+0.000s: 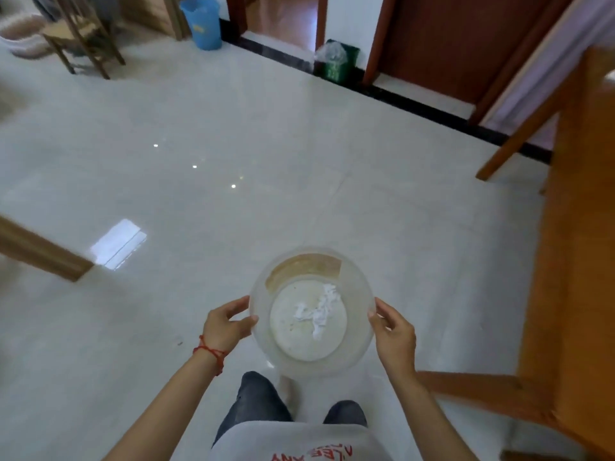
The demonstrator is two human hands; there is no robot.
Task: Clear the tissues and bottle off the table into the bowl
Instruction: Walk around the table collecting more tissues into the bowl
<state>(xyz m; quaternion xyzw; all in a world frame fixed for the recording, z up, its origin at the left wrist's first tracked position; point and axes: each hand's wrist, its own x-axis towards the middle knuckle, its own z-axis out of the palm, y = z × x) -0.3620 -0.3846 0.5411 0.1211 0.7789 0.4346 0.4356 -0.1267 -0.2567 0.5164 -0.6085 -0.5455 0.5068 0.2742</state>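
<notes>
Glossy pale tiled floor point(233, 134) with light reflections. Blue bin point(201, 21) and wooden chair point(81, 31) far left by wall; green bin point(336, 59) with plastic liner between two brown doorways. Orange wooden furniture point(579, 261) along right edge.

Open tiled floor point(233, 161) lies ahead and left; the wooden table point(579, 261) blocks the right, a chair point(80, 34) far left.
</notes>
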